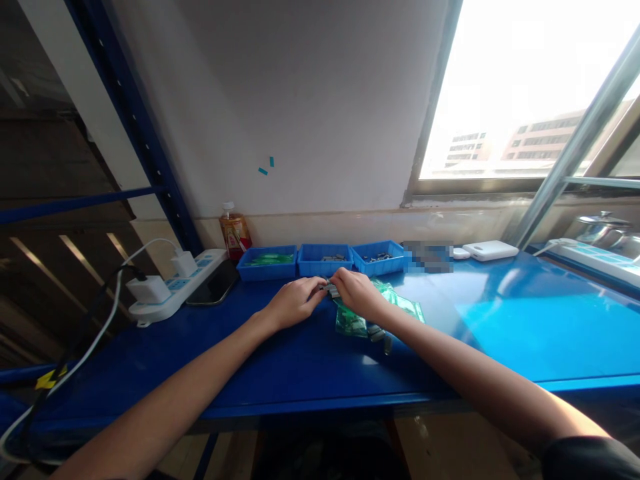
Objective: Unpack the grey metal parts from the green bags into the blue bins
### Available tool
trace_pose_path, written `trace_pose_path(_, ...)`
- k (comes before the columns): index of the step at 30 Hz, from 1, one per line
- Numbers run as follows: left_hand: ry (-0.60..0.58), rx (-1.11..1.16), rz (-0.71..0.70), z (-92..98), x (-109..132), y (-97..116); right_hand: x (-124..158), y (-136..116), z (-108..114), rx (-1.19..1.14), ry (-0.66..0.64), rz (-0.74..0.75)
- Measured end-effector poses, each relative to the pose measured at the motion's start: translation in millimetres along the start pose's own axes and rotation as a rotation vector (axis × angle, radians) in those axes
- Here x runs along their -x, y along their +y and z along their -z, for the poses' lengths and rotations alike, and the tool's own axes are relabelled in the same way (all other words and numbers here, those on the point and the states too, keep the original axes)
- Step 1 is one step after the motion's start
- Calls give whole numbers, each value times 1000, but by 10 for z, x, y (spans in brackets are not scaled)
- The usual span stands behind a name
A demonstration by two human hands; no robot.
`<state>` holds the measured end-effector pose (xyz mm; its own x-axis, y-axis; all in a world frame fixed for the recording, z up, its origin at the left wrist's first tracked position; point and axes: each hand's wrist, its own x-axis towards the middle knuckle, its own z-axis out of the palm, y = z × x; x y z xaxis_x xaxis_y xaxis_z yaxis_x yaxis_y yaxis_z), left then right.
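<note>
Two hands sat fingertip to fingertip on the blue table (500,320); I saw left hand (293,303) and right hand (357,293) both pinching a small grey part (327,288), beside green bags (405,305).

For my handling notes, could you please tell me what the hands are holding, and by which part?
The left hand and right hand pinch a small grey part between their fingertips; which end cannot be told.

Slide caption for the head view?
Left hand and right hand pinch grey parts beside green bags, before blue trays.
</note>
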<state>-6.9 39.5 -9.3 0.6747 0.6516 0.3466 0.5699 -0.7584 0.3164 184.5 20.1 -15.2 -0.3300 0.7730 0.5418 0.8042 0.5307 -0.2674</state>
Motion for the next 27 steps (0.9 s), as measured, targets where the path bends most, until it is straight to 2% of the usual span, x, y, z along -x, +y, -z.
trace_pose_path(5, 17, -82, 13, -54, -8, -113, -78, 190, 207, 61, 119, -80)
trace_pose_path(10, -94, -156, 58, -78, 16, -175, -132, 498, 415, 145, 195, -232)
trace_pose_path(13, -118, -170, 68, -66, 23, -170, -133, 677, 498, 261, 227, -332)
trace_pose_path(20, -108, -185, 90, -34, 19, -155, -114, 990, 561, 413, 185, -489)
trace_pose_path(27, -88, -155, 68, -33, 28, -141, -93, 1120, 543, 429, 149, -547)
